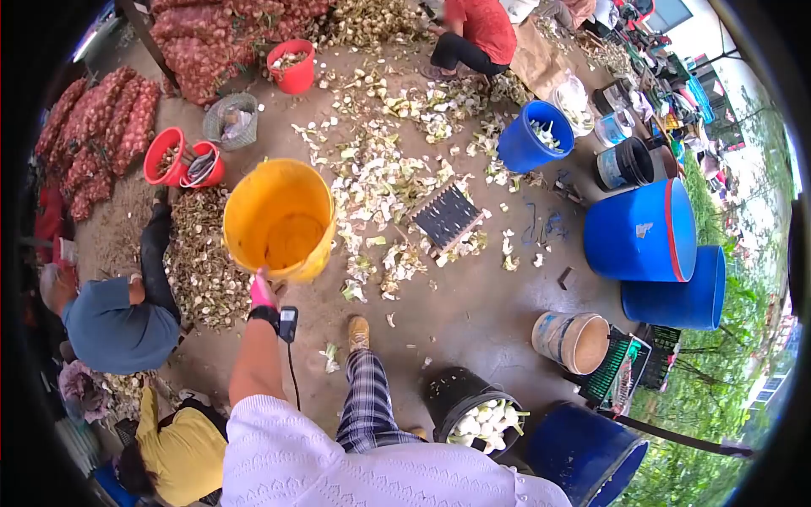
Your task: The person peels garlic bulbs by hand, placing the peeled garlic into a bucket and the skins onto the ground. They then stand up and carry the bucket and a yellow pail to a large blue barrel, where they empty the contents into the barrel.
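My left hand (263, 291), with pink showing on it and a dark band at the wrist, is closed on the near rim of a yellow bucket (241, 198). The bucket is tilted so its inside faces me; its bottom is stained brown and it holds nothing I can see. A small black device (289, 323) with a cable sits beside the wrist. My right hand is out of view. Near my body stands a black bucket (439, 397) filled with white bulbs (486, 424) that have pale stalks.
Pale peelings (380, 173) litter the floor around a dark slatted board (448, 218). Blue barrels (638, 230) and a whitish bucket (553, 334) stand right. People (122, 325) work at left and far back. Red net sacks (101, 135) and red buckets (291, 74) are at far left.
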The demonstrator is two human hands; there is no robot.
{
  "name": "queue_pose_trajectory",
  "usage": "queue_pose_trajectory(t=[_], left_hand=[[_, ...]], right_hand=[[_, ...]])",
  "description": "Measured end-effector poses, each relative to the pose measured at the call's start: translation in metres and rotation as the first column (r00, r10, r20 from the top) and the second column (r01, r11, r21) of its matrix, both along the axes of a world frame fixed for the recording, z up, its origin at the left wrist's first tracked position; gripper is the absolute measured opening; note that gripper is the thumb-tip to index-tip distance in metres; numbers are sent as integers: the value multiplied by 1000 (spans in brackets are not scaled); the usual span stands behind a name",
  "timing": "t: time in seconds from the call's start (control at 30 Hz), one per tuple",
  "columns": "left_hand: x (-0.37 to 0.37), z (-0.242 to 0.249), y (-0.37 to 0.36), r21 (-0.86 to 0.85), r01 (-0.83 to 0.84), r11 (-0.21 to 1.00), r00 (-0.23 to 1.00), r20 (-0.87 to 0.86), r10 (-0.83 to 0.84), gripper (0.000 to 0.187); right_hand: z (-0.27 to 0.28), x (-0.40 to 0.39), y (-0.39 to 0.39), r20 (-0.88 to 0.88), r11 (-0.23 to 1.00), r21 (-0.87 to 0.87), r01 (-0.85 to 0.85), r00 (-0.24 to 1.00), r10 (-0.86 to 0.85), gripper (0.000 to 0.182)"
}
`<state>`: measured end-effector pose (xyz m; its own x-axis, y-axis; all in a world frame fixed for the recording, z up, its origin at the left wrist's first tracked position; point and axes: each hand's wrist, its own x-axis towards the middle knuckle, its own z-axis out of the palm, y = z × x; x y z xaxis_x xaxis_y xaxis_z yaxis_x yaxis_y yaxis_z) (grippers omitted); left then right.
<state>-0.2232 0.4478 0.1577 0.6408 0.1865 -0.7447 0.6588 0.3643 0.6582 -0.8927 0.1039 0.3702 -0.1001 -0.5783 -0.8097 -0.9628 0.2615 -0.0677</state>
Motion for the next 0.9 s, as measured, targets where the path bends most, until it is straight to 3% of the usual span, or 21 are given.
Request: queue_pose_trajectory(t=[0.13, 0.17, 0.2, 0.23, 0.27, 0.33, 0.37, 0.4, 0.43, 0.47, 0.5, 0.53, 0.57, 0.6, 0.63, 0.67, 0.7, 0.73, 0.77, 0.8, 0.9], left_hand=[[27, -6, -1, 65, 116, 991, 984, -140, -106, 45], [24, -8, -1, 56, 174, 983, 964, -215, -158, 41], [15, -3, -10, 6, 122, 992, 980, -161, -120, 34], [8, 23, -25, -7, 228, 974, 959, -171, -226, 24], [-3, 25, -27, -26, 393, 919, 917, -59, -394, 24], [-30, 48, -53, 84, 663, 744, 722, 188, -666, 33], [-40, 94, -83, 157, 705, 691, 645, 263, -718, 30], [-45, 132, -107, 34, 799, 601, 588, 170, -791, 31], [-58, 155, -125, -40, 824, 565, 554, 259, -791, 32], [-69, 172, -140, -108, 847, 520, 522, 349, -778, 34], [-75, 188, -152, -92, 874, 478, 479, 332, -813, 36], [-78, 200, -161, -78, 896, 437, 438, 317, -841, 39], [-80, 205, -163, -65, 891, 449, 444, 327, -834, 39], [-83, 209, -163, -51, 899, 434, 425, 337, -840, 41], [-85, 212, -163, -36, 907, 419, 405, 348, -846, 44], [-86, 232, -159, -111, 891, 441, 451, 342, -824, 43], [-80, 241, -157, -84, 883, 462, 459, 360, -812, 43], [-74, 249, -155, -89, 892, 443, 445, 355, -822, 44], [-90, 255, -147, -127, 902, 413, 432, 325, -842, 45], [-94, 268, -135, -37, 904, 426, 402, 410, -818, 39], [-97, 274, -117, -10, 904, 428, 381, 474, -794, 39]], right_hand=[[17, 55, -8, 23, 999, -11, -31, 999, 32, 14], [19, 60, -9, 33, 992, -18, -121, 992, 122, 13], [21, 64, -13, 73, 928, -68, -366, 926, 371, 13], [21, 70, -27, 90, 658, -242, -713, 658, 747, 13], [31, 97, -32, -4, 303, -436, -847, 339, 941, 13], [44, 190, -49, 228, 503, -594, -628, 469, 853, 15], [56, 247, -49, 305, 597, -623, -505, 546, 780, 23], [68, 304, -49, 389, 671, -644, -368, 599, 700, 32], [94, 358, -37, 496, 880, -445, -168, 771, 398, 36], [90, 381, -37, 601, 902, -409, -141, 702, 383, 45], [77, 392, -34, 613, 901, -408, -145, 688, 388, 45], [60, 402, -32, 671, 891, -414, -186, 599, 437, 47], [56, 413, -27, 720, 876, -426, -225, 502, 479, 49], [56, 415, -18, 726, 872, -433, -228, 486, 487, 49], [56, 416, -7, 790, 929, -315, -192, 489, 369, 48], [55, 422, 3, 892, 996, 81, -41, 449, -54, 45], [68, 435, 18, 805, 880, 452, 148, 356, -474, 43], [85, 446, 24, 835, 974, -10, -224, 535, 132, 46], [118, 441, 40, 549, 710, -369, -599, 475, 687, 49], [112, 429, 49, 545, 706, -357, -612, 477, 689, 49], [81, 437, 58, 630, 779, -280, -561, 505, 590, 56]])
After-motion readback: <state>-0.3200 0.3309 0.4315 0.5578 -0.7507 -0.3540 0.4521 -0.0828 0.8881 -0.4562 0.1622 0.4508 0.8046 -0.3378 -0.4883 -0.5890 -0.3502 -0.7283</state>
